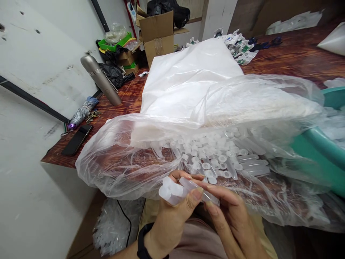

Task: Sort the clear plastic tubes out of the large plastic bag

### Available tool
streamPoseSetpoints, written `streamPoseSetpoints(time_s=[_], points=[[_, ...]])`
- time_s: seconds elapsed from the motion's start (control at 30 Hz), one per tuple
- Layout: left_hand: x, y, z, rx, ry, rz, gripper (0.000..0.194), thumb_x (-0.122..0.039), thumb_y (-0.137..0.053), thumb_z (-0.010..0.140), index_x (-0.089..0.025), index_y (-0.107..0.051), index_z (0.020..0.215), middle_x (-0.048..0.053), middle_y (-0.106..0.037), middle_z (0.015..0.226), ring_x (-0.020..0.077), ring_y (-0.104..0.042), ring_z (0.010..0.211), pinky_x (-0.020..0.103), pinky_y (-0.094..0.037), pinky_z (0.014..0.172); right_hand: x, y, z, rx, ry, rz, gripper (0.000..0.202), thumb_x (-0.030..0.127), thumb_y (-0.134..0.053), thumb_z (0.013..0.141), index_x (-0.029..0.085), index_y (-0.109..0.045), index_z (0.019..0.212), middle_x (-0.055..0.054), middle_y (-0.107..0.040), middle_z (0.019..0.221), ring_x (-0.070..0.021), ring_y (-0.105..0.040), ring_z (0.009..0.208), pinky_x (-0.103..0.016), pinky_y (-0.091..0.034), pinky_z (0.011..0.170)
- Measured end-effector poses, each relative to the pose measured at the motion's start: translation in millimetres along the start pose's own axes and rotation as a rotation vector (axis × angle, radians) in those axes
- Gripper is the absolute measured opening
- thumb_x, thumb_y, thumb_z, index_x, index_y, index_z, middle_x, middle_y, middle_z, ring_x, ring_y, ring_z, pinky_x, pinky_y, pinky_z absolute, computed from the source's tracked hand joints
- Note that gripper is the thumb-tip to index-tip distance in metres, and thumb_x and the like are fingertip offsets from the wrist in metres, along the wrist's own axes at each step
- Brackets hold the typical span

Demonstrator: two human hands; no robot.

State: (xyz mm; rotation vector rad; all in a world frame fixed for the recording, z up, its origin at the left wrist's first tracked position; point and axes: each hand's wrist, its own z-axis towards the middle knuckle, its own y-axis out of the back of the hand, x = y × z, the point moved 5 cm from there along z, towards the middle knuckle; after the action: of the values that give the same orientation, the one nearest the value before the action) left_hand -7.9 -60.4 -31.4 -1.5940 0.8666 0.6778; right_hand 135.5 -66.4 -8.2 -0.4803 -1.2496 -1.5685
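Observation:
My left hand [172, 219], with a black band at the wrist, is closed round several translucent plastic tubes [172, 190], their white ends bunched toward the left. One more plastic tube [211, 198] lies slantwise between both hands. My right hand [234, 216] pinches its lower right end between thumb and fingers, while the left thumb rests near its middle. Just beyond the hands, a clear plastic bag [107, 172] lies open on the table. Inside it are many small white caps [206, 166] and loose tubes [253, 167].
A teal basin [312, 154] stands at the right. White sheeting [188, 79] covers the middle of the wooden table [129, 95]. At the left are a steel flask [101, 81], a phone [77, 139] and a folded umbrella [83, 112]. A cardboard box [157, 34] stands behind.

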Motion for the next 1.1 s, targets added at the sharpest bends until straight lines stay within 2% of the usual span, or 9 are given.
streamPoseSetpoints(time_s=[0.13,0.27,0.33,0.4,0.53,0.7,0.83,0.97,1.1], points=[[-17,8.4,10,0.017,0.002,0.120,0.029,-0.036,-0.082,0.095,-0.025,-0.059,0.108,0.003,-0.080,0.102,0.0253,-0.074,0.121,0.039,-0.058,0.103,-11,6,2,0.119,-0.154,0.048,0.040,0.025,-0.039,0.115,0.039,-0.042,0.153,-0.003,-0.075,0.134,-0.0134,-0.079,0.109,-0.018,-0.064,0.084],[-66,26.1,42,0.033,-0.102,0.541,0.016,-0.030,-0.078,0.093,-0.025,-0.066,0.102,0.004,-0.074,0.097,0.0256,-0.076,0.098,0.037,-0.059,0.086,-31,22,17,0.074,0.002,-0.266,0.029,0.033,-0.049,0.112,0.034,-0.058,0.140,-0.005,-0.074,0.119,-0.0201,-0.077,0.107,-0.029,-0.063,0.090],[-87,25.2,63,0.165,-0.200,0.914,0.015,-0.018,-0.076,0.089,-0.025,-0.073,0.103,0.004,-0.074,0.105,0.0260,-0.072,0.102,0.040,-0.056,0.097,-41,22,24,0.075,0.112,-0.440,0.027,0.035,-0.047,0.113,0.030,-0.062,0.134,-0.008,-0.072,0.116,-0.0239,-0.076,0.104,-0.036,-0.063,0.087],[-96,19.5,82,0.350,-0.261,1.340,0.036,-0.004,-0.068,0.085,-0.025,-0.076,0.113,0.006,-0.073,0.112,0.0281,-0.068,0.111,0.043,-0.052,0.107,-49,18,26,0.086,0.199,-0.557,0.030,0.033,-0.044,0.114,0.026,-0.063,0.135,-0.011,-0.072,0.115,-0.0261,-0.075,0.101,-0.040,-0.062,0.085],[-92,11.1,105,0.587,-0.277,1.809,0.042,0.002,-0.053,0.090,-0.019,-0.074,0.120,0.011,-0.070,0.109,0.0283,-0.067,0.101,0.044,-0.054,0.099,-57,14,23,0.101,0.264,-0.601,0.031,0.030,-0.042,0.114,0.024,-0.064,0.136,-0.011,-0.073,0.115,-0.0252,-0.075,0.100,-0.039,-0.061,0.086],[-94,11.2,109,0.545,-0.286,1.691,0.031,0.001,-0.058,0.088,-0.020,-0.074,0.106,0.010,-0.072,0.107,0.0276,-0.068,0.096,0.042,-0.055,0.094,-64,22,16,0.080,0.212,-0.534,0.032,0.031,-0.045,0.114,0.026,-0.063,0.141,-0.008,-0.075,0.115,-0.0231,-0.076,0.102,-0.035,-0.059,0.088],[-94,15.1,91,0.360,-0.335,1.490,0.021,-0.017,-0.069,0.095,-0.023,-0.070,0.115,0.009,-0.076,0.118,0.0283,-0.071,0.109,0.041,-0.055,0.100,-66,30,14,-0.066,0.009,-0.356,0.040,0.038,-0.055,0.111,0.030,-0.060,0.149,-0.008,-0.072,0.123,-0.0231,-0.074,0.106,-0.036,-0.060,0.091],[-68,15.6,63,0.109,-0.066,0.699,0.035,-0.044,-0.076,0.096,-0.020,-0.068,0.120,0.007,-0.080,0.102,0.0214,-0.075,0.083,0.033,-0.060,0.075,-55,29,15,-0.136,-0.195,-0.077,0.034,0.039,-0.067,0.105,0.036,-0.068,0.138,-0.002,-0.072,0.115,-0.0171,-0.072,0.094,-0.030,-0.062,0.088],[-35,2.2,41,-0.093,0.136,-0.017,0.047,-0.042,-0.098,0.075,-0.019,-0.069,0.105,0.004,-0.082,0.092,0.0120,-0.067,0.066,0.025,-0.056,0.065,-36,20,19,-0.183,-0.203,0.135,0.023,0.032,-0.073,0.101,0.039,-0.074,0.123,0.001,-0.073,0.117,-0.0138,-0.074,0.100,-0.021,-0.064,0.087]])
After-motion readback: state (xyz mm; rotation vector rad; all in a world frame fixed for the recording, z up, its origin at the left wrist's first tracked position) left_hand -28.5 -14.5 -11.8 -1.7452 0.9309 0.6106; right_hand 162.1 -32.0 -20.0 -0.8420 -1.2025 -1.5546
